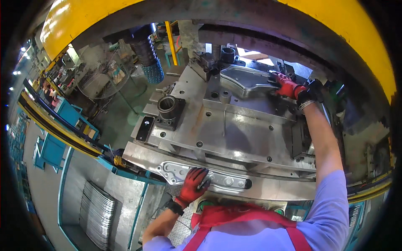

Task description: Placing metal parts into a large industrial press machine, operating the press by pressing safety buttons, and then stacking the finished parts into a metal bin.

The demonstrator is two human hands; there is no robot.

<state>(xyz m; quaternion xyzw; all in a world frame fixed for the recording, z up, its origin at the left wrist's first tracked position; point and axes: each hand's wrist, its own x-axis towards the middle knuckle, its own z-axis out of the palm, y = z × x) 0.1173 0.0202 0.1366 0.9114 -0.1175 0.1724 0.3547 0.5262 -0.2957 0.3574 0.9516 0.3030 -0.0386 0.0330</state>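
Note:
A long stamped metal bracket (228, 180) with round holes and raised bosses lies along the front ledge of the press. My left hand (194, 185), in a red glove with dark fingertips, is closed over the bracket's middle. On the raised die block farther back sits a second, wider stamped metal part (247, 78), a shallow formed panel. My right hand (287, 86), also red-gloved, reaches out to the right end of this panel. Its fingers are bent around the panel's edge, and the grip underneath is hidden.
The steel die bed (234, 129) carries a guide bushing (168, 107) and a black phone-like device (145, 128) on its left. Yellow press framing (90, 16) arches overhead. A stack of metal parts (97, 213) fills part of a bin at lower left; a fan (100, 73) stands behind.

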